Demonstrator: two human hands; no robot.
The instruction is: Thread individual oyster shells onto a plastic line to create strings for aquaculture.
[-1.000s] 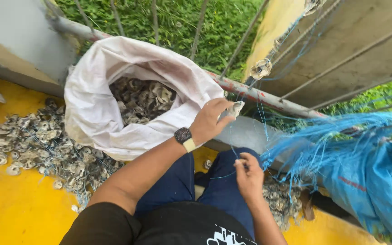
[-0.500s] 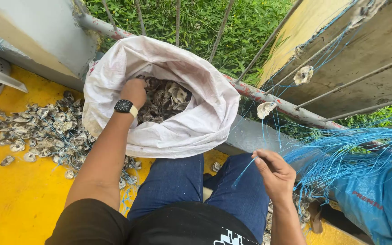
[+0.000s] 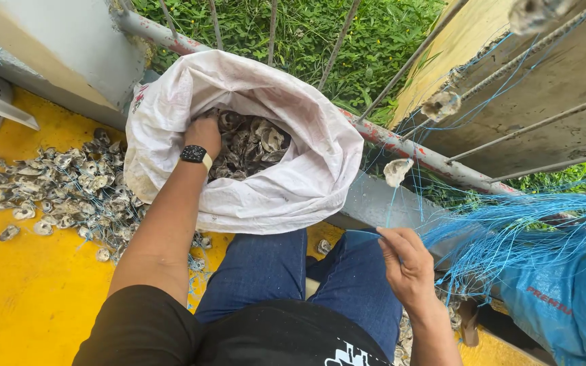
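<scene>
Since the earlier frames, the left hand (image 3: 203, 133) has swung away from the railing and gone down into the white sack (image 3: 286, 183), while the right hand (image 3: 407, 266) has dropped lower beside the knee. On the far left a heap of grey oyster shells (image 3: 62, 190) lies on the yellow floor (image 3: 28, 298), strung through with blue line. The left hand, a black watch (image 3: 194, 154) on its wrist, is curled among the shells in the sack (image 3: 256, 139); its fingers are buried, so I cannot tell how far closed they are or whether they grip a shell. The sack stands open, its rim rolled back, leaning by the rusty rail (image 3: 401, 146). The right hand is loosely closed, pinching a thin blue string (image 3: 364, 234) that runs up toward a hanging shell (image 3: 397, 171). To do this well, I judge the string should stay taut and clear of the tangled blue line (image 3: 510, 230) while one shell is lifted out cleanly. At far right sits a blue woven bag (image 3: 571, 305) with red lettering; the white sack shows a small coloured mark near its upper left edge
</scene>
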